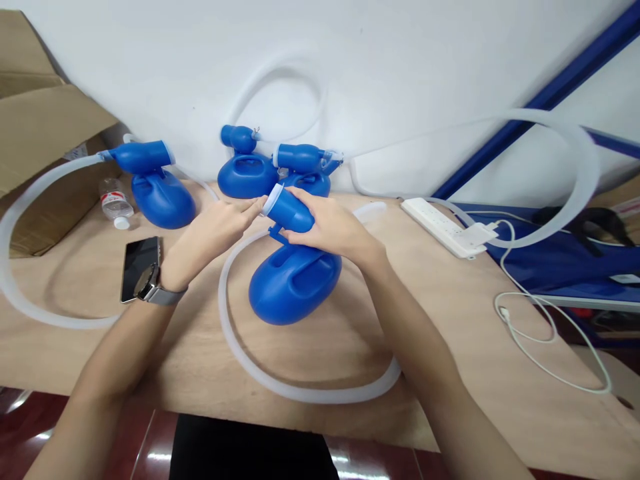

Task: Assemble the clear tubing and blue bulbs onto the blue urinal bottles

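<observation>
In the middle of the table, a blue plastic urinal bottle (pixel 295 287) rests with its moulded handle facing up. My right hand (pixel 335 223) is wrapped around its blue neck (pixel 289 210) from the right. A white cap (pixel 273 199) covers the neck's upper left end. My left hand (pixel 225 223) has its fingers drawn together at the edge of this cap; the fingertips are partly hidden. Under the neck sticks out a small blue clip (pixel 277 232). A translucent hose (pixel 320 395) loops on the table around the bottle. A watch (pixel 150 287) is on my left wrist.
More blue urinal bottles stand behind, at left (pixel 163 199) and against the wall (pixel 247 177), with hoses attached. A phone (pixel 140 263), a plastic water bottle (pixel 116 202) and a cardboard box (pixel 55 193) are at left. A white power strip (pixel 435 227) with cables lies right.
</observation>
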Tool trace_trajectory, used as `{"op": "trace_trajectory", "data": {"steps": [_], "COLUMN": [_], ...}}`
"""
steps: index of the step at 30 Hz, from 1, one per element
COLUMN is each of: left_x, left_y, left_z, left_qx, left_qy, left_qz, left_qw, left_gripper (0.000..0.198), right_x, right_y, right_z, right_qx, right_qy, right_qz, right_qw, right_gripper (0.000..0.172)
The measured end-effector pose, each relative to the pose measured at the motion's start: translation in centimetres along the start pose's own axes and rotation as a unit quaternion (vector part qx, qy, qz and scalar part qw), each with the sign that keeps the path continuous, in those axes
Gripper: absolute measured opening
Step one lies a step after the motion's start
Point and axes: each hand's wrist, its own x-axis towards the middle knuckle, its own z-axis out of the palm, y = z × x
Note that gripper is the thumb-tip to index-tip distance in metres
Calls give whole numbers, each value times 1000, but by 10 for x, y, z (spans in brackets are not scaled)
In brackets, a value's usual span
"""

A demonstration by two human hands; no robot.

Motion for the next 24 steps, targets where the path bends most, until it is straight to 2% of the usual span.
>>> {"op": "trace_trajectory", "data": {"steps": [3, 8, 10, 13, 15, 18, 21, 24], "left_x": [0, 2, -3, -12, -15, -12, -6, -4], "left_y": [8, 22, 16, -7, -25, -41, -49, -53], "left_z": [-10, -22, -27, -29, -20, 6, 39, 64], "left_qx": [32, 91, 92, 74, 75, 57, -44, -162], "left_qy": [-50, -118, -109, -64, -50, -70, -131, -207], "left_qz": [10, 34, 29, -16, -50, -72, -70, -80], "left_qw": [998, 988, 989, 995, 995, 993, 988, 962], "left_gripper": [75, 50, 55, 82, 92, 86, 67, 55], "right_x": [-4, -12, -18, -26, -29, -29, -25, -19], "right_y": [-3, 1, 7, 19, 24, 25, 25, 27], "right_z": [-9, -31, -41, -52, -57, -57, -52, -46], "right_qx": [-48, -128, -164, -209, -204, -194, -196, -191], "right_qy": [-9, -48, -77, -75, -39, 5, -4, -36], "right_qz": [-15, -37, -46, -51, -46, -41, -42, -41], "right_qw": [999, 990, 982, 974, 977, 980, 980, 980], "right_gripper": [85, 86, 86, 82, 82, 86, 88, 89]}}
